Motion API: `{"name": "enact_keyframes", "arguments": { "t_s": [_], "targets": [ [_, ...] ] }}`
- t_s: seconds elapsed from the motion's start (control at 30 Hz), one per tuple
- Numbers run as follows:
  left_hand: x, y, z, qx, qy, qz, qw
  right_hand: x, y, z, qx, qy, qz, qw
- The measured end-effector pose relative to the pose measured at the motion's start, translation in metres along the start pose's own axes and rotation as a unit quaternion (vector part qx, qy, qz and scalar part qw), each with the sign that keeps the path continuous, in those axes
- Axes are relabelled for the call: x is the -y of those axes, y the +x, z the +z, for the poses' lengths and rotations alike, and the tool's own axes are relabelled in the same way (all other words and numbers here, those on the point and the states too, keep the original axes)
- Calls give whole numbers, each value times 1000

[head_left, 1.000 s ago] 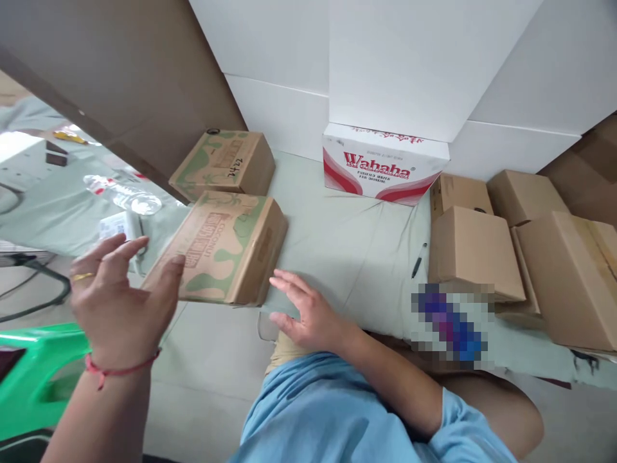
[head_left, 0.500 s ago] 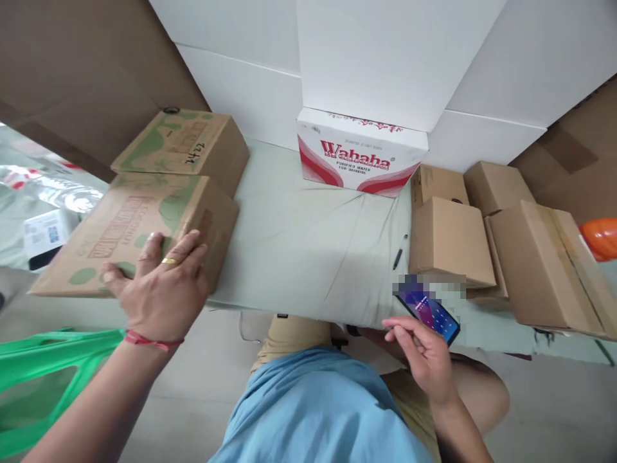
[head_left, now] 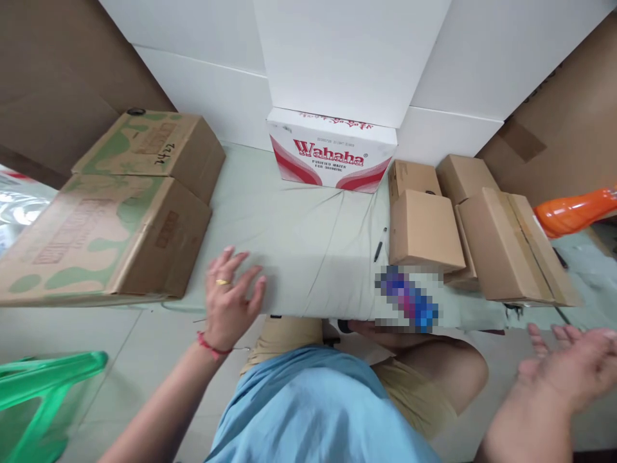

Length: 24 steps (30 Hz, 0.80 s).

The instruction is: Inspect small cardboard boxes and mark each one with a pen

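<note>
My left hand (head_left: 232, 294) is at the front of the cloth-covered table (head_left: 289, 238), fingers spread and holding nothing. Left of it lie two printed cardboard boxes, a nearer one (head_left: 101, 222) and a farther one (head_left: 149, 145) marked 2422. At the lower right, my right hand (head_left: 566, 366) is palm up with loose, parted fingers and nothing visible in it. Nearest to that hand is a taped cardboard box (head_left: 511, 257). A phone (head_left: 409, 302), blurred by pixels, rests by the table's front edge, with a black pen (head_left: 379, 245) just behind it.
A white and red Wahaha carton (head_left: 332, 157) stands at the back against white panels. Plain cardboard boxes (head_left: 424, 231) crowd the right side, beside an orange bottle-like object (head_left: 573, 212). A green plastic stool (head_left: 53, 379) is on the floor at left.
My left hand has left the printed box and moved right, over the cloth. My right hand has moved from beside the phone to the far right and opened. The view has shifted right.
</note>
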State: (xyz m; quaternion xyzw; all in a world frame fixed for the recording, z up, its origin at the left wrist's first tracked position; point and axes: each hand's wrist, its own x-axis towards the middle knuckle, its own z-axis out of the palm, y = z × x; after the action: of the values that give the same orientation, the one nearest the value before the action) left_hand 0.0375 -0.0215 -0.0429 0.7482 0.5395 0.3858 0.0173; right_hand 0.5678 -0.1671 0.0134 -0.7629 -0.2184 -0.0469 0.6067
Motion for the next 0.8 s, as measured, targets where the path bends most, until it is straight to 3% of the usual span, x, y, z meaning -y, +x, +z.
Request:
{"name": "enact_keyframes", "arguments": {
  "t_s": [0.07, 0.1, 0.2, 0.33, 0.47, 0.53, 0.63, 0.67, 0.8],
  "targets": [
    [-18, 2, 37, 27, -15, 28, 999, 3, 17, -2, -22, 78, 167, 983],
    [-25, 4, 54, 44, -19, 29, 998, 6, 23, -1, -2, 113, 236, 965],
    [-38, 10, 90, 138, -18, 10, 990, 16, 33, 10, 91, 155, 309, 934],
    [-42, 11, 102, 230, -25, 0, 973, 20, 33, 25, 120, 155, 329, 924],
    [-39, 9, 99, 228, -58, -11, 972, 26, 25, 26, 73, 200, 349, 913],
    [-38, 9, 99, 221, -78, -22, 972, 37, 14, 22, 55, 261, 294, 918],
    [-37, 10, 101, 204, -120, -46, 971, 58, -17, 17, 66, 318, 145, 935],
    [-38, 10, 100, 196, -136, -56, 969, 64, -31, 17, 82, 315, 122, 937],
    [-46, 3, 86, 168, -206, -106, 958, 68, -109, 30, 224, 268, 164, 922]
  ]
}}
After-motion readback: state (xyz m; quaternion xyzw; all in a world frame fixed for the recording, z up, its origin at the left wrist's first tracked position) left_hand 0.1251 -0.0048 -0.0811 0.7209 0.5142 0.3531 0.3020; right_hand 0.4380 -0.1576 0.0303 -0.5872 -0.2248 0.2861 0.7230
